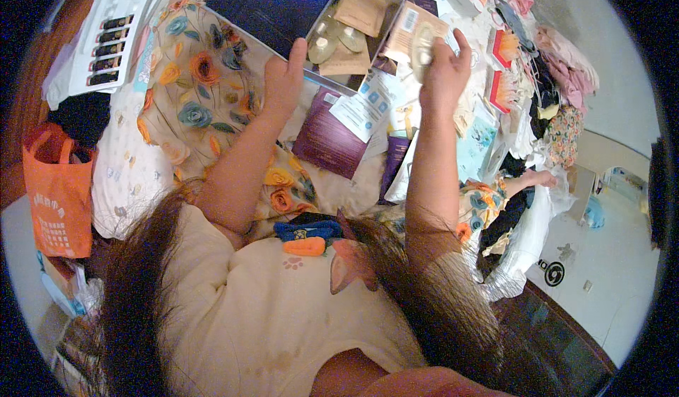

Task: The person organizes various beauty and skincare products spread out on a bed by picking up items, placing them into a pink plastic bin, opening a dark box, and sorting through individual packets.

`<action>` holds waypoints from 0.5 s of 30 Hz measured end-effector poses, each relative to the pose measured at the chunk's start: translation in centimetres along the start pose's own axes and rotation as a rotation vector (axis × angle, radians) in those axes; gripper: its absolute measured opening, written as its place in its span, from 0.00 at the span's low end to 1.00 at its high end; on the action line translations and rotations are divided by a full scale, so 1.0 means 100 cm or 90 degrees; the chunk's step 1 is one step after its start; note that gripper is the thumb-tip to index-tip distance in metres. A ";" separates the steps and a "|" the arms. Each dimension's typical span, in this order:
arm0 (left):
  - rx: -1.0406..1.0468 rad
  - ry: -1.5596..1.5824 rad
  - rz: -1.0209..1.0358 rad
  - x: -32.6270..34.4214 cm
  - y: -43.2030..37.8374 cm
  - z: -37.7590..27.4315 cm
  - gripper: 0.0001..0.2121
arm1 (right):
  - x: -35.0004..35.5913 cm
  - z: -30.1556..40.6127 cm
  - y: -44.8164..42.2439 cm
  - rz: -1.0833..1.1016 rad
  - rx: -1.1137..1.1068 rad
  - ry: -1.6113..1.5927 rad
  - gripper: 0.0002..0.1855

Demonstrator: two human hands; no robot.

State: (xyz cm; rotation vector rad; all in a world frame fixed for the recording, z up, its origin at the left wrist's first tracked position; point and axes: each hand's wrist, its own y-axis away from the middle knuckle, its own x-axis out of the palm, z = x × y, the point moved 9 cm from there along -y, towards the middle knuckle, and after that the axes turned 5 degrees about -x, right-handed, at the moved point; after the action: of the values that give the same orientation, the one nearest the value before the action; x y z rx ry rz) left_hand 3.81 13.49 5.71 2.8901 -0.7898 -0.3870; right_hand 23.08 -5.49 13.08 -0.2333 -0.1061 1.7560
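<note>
My left hand (285,81) is at the lower edge of an open box, its thumb raised beside the dark blue lid or panel (270,12); it seems to steady the edge. The box compartment (377,52) holds clear rounded plastic packs (339,39) and tan packets (360,10). To the right, my right hand (445,73) holds a clear oval plastic pack (423,47) over a tan carton (411,23) with a barcode. Below the box lie a purple printed box (331,137), a printed leaflet (366,108) and a purple tube-like pack (395,158).
Red-and-white packs (501,52), papers and pink cloth (565,73) crowd the right. At the left are a white tray of small dark vials (110,49) and an orange bag (58,201). My legs in floral trousers (204,68) flank the boxes.
</note>
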 end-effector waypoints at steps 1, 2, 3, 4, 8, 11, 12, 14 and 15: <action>0.014 0.013 0.015 0.007 0.004 -0.002 0.20 | 0.008 -0.002 0.001 0.026 -0.025 -0.001 0.23; 0.014 0.034 0.033 0.013 0.009 -0.001 0.19 | 0.016 -0.004 0.000 0.064 -0.080 0.081 0.24; -0.030 0.023 0.058 0.018 0.011 0.003 0.18 | 0.027 -0.001 0.001 0.102 -0.134 0.161 0.24; -0.073 0.010 0.086 0.023 0.014 0.008 0.17 | 0.036 -0.004 0.002 0.146 -0.138 0.234 0.23; -0.040 0.056 0.115 0.028 0.015 0.003 0.16 | 0.046 0.016 0.021 0.188 -0.377 0.449 0.14; -0.074 0.085 0.116 0.027 0.015 0.008 0.16 | 0.070 0.007 0.045 0.386 -0.420 0.521 0.13; -0.045 0.083 0.103 0.023 0.015 0.004 0.17 | 0.064 0.013 0.044 0.315 -0.423 0.455 0.12; 0.011 0.078 0.072 0.014 0.013 -0.010 0.18 | 0.044 0.025 0.038 0.175 -0.413 0.304 0.12; -0.022 -0.003 0.074 0.011 0.009 -0.009 0.19 | 0.027 0.031 0.036 0.103 -0.392 0.224 0.12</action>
State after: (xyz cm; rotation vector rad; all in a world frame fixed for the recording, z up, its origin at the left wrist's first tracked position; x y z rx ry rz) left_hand 4.57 12.22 6.54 2.7965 -0.9371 -0.3912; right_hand 18.47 -3.38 15.15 -1.0160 -0.3796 1.7734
